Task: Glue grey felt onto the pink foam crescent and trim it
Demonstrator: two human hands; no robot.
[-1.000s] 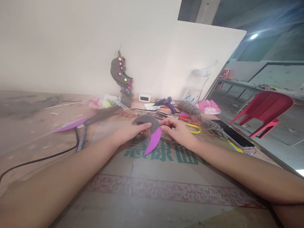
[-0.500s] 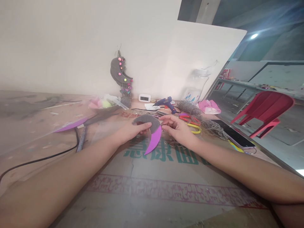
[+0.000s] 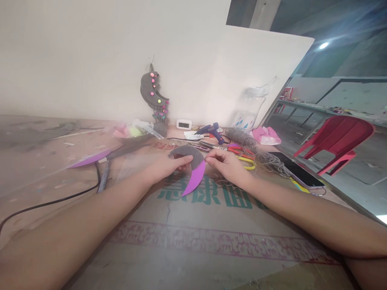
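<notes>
Left fingers (image 3: 188, 159) grip crescent (image 3: 198, 177); bare purple tip points down-left, toward wearer.

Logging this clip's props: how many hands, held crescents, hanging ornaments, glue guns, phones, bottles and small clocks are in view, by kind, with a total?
Hands: 2
Held crescent: 1
Hanging ornament: 1
Glue gun: 1
Phone: 1
Bottle: 1
Small clock: 1
Total: 8

The table (image 3: 81, 177) bears cardboard (image 3: 181, 249) below both the left hand (image 3: 173, 163) and right hand (image 3: 226, 163); a glue gun (image 3: 211, 129) beyond the right hand; yarn (image 3: 272, 162) and phone (image 3: 302, 174) to its right.
</notes>
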